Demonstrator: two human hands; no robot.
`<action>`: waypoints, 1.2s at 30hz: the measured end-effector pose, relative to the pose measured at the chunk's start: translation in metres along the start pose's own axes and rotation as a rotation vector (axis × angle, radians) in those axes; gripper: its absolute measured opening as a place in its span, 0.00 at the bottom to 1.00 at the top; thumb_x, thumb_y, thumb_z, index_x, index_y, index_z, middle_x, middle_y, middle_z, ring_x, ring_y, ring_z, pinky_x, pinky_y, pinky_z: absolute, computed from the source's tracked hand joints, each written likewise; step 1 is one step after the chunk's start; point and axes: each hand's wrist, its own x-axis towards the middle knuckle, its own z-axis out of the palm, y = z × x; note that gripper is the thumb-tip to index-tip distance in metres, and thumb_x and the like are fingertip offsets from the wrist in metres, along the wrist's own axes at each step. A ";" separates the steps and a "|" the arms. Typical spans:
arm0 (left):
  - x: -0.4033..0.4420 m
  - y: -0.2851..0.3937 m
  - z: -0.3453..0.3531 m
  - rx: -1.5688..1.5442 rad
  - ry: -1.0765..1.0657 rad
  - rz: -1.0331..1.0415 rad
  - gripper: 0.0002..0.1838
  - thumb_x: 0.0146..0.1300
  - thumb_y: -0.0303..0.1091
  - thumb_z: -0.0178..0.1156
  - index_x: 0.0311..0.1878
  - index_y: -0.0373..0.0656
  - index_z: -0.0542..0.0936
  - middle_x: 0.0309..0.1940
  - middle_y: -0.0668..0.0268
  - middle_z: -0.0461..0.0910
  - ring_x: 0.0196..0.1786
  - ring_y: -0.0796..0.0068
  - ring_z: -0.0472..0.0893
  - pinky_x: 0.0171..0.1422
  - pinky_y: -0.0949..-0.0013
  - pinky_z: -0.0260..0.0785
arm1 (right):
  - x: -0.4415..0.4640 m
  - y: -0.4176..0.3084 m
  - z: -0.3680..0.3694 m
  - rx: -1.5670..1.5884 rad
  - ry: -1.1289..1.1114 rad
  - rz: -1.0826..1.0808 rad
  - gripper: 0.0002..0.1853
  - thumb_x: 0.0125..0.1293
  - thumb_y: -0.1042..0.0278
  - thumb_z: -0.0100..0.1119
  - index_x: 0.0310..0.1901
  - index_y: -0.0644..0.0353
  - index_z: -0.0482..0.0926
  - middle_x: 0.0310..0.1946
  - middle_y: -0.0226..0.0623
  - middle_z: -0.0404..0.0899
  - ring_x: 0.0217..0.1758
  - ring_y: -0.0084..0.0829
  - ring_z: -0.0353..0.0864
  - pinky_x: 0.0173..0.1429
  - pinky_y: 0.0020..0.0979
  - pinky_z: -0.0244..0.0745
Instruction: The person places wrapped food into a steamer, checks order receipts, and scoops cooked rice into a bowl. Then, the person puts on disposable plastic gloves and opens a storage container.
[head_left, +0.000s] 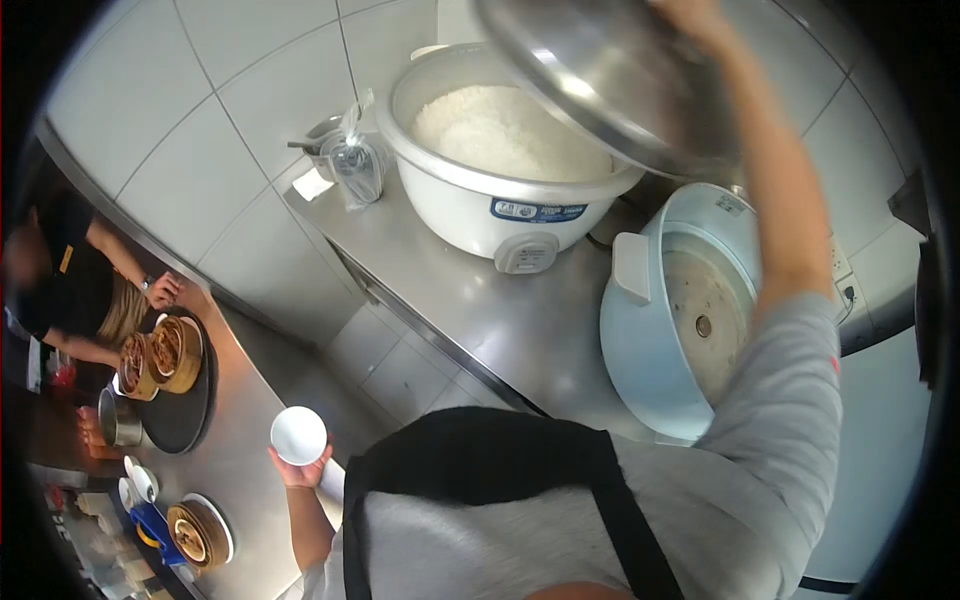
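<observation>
In my left hand [305, 473], low on the left, rests a small white bowl [299, 435], its round inside facing up. My right arm reaches up and forward, and my right hand [697, 22] grips a large metal lid [625, 75] near the top edge. The lid is tilted and partly over the right rim of a big white rice cooker [455, 205]. White rice [505, 125] fills much of the cooker. Part of my right hand's grip is hidden behind the lid.
A pale blue open cooker body [640, 335] stands on the steel counter [450, 290]. A tied plastic bag [357, 165] sits by the wall. At left, another person [85, 260] stands near a black tray [195, 420] with bamboo steamers [177, 355]; another steamer [197, 533] is nearer.
</observation>
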 end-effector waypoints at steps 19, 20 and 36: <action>0.166 0.008 0.057 0.151 -0.115 -0.103 0.42 0.58 0.70 0.44 0.69 0.55 0.57 0.67 0.60 0.61 0.66 0.52 0.65 0.60 0.34 0.61 | -0.273 0.154 -0.141 -0.195 -0.280 0.353 0.28 0.50 0.91 0.48 0.56 0.64 0.69 0.54 0.37 0.71 0.64 0.29 0.66 0.68 0.29 0.55; 0.174 0.012 0.059 0.174 -0.170 -0.116 0.43 0.56 0.70 0.48 0.69 0.54 0.58 0.66 0.60 0.62 0.65 0.52 0.65 0.61 0.37 0.62 | -0.286 0.165 -0.145 -0.201 -0.265 0.435 0.28 0.50 0.92 0.47 0.56 0.64 0.69 0.54 0.37 0.72 0.64 0.29 0.66 0.68 0.29 0.55; 0.228 0.118 -0.044 -0.029 -0.005 0.080 0.47 0.51 0.71 0.52 0.69 0.50 0.59 0.66 0.60 0.63 0.66 0.52 0.65 0.63 0.40 0.61 | -0.076 -0.008 0.073 -1.010 -0.657 -0.070 0.09 0.59 0.71 0.54 0.38 0.66 0.78 0.31 0.47 0.80 0.33 0.43 0.79 0.41 0.37 0.72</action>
